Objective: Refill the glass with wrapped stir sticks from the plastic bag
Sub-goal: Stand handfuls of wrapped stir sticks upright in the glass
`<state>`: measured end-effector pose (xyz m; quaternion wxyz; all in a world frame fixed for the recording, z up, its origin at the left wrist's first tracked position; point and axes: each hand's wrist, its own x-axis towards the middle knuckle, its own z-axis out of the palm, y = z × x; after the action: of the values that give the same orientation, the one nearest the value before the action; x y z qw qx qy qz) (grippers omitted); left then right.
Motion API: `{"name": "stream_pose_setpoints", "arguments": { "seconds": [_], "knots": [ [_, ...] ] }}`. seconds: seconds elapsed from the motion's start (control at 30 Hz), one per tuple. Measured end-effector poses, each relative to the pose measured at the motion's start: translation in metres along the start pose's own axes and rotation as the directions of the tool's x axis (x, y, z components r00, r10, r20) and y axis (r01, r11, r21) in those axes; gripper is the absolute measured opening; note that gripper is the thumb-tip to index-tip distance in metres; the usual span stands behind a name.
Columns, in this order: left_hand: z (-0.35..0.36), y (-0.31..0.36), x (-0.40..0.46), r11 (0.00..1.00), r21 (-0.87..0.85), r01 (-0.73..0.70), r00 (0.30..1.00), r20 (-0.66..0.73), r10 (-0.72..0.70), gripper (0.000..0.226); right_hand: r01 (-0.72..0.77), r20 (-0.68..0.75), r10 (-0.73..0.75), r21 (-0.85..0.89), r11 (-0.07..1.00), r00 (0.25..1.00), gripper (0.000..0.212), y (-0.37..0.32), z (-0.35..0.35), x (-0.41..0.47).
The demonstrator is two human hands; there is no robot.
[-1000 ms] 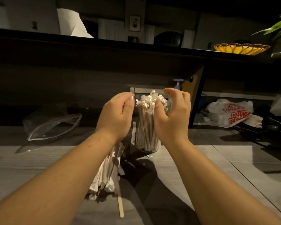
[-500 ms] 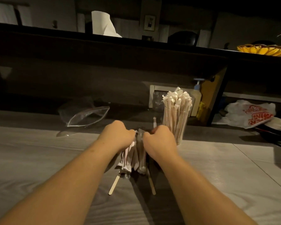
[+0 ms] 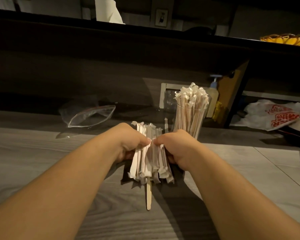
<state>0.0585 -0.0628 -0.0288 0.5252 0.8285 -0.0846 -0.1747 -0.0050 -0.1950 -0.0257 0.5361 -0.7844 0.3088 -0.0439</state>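
Sticks: bundle of white paper-wrapped wooden stir sticks (image 3: 150,158), too many to count, above the grey wood-grain counter (image 3: 33,153); one bare wooden stick (image 3: 148,194) pokes out below.
Grip: left hand (image 3: 128,144) and right hand (image 3: 176,149) curl around the bundle, thumbs meeting.
Glass: one clear glass (image 3: 190,118), packed upright with sticks, just behind the right hand.
Bag: one clear plastic bag (image 3: 90,115), lying open, back left.

two hands: a left hand (image 3: 128,144) and a right hand (image 3: 177,148). one glass (image 3: 189,122), packed with wrapped sticks too many to count. one bundle of wrapped sticks (image 3: 150,161), also too many to count. one bare wooden stick (image 3: 148,194). one clear plastic bag (image 3: 88,115). one white shopping bag (image 3: 274,115). one paper towel roll (image 3: 106,10). one yellow bowl (image 3: 287,39). one pump bottle (image 3: 213,92).
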Motion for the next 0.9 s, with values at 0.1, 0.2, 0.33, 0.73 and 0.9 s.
{"name": "stream_pose_setpoints", "arguments": {
  "seconds": [0.1,0.2,0.33,0.73,0.9],
  "knots": [
    [0.001,0.001,0.001,0.996,-0.086,-0.009,1.0,-0.012,0.008,0.006,0.046,-0.004,-0.046,0.003,0.999,0.999,0.027,0.003,-0.003,-0.003],
    [0.002,0.0,0.001,0.995,-0.081,-0.059,0.998,-0.024,0.057,0.013,0.085,0.011,-0.086,0.042,0.995,0.996,0.046,0.001,-0.002,-0.006],
    [0.006,-0.005,0.005,0.991,-0.054,-0.12,0.989,-0.093,0.115,0.026,0.1,-0.013,-0.1,0.03,0.995,0.995,0.063,-0.001,0.0,-0.008],
    [0.003,0.011,-0.007,0.697,-0.317,-0.643,0.752,-0.434,0.496,0.046,0.813,-0.308,-0.753,0.181,0.553,0.581,0.028,-0.01,-0.011,-0.018],
    [0.006,0.006,-0.002,0.77,-0.183,-0.611,0.754,-0.432,0.496,0.019,0.753,-0.291,-0.702,0.127,0.645,0.65,0.016,0.003,-0.008,-0.011]
  ]
}}
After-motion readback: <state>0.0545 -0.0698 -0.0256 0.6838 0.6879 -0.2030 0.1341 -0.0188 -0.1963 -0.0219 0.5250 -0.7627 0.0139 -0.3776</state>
